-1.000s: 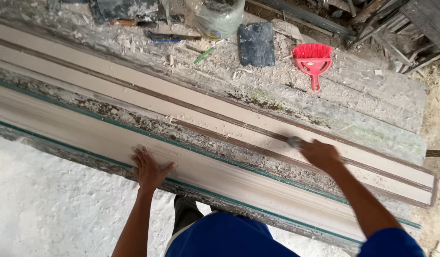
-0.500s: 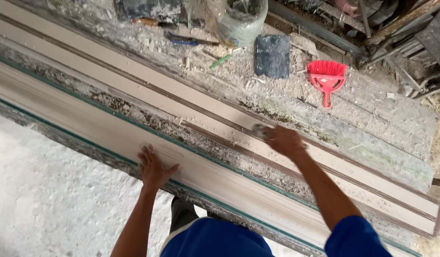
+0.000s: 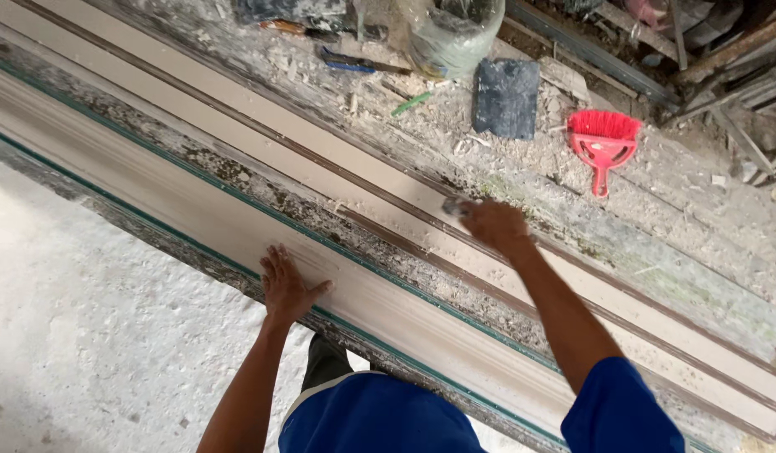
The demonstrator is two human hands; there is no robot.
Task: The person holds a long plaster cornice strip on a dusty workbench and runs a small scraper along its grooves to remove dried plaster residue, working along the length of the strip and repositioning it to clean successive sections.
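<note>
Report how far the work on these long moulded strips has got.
Done: both pale moulded strips, near and far, lie filled and smooth in their long forms. In hand: the right hand presses a small tool, too blurred to name, on the far strip; the left hand lies flat on the near one. Left: crumbs and debris cover the bench; the red hand brush lies unused.

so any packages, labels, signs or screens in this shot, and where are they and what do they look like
clear plastic bag: top centre on the dusty bench, bulging, see-through with a greenish tint, contents unclear.
No labels, signs or screens show.
</note>
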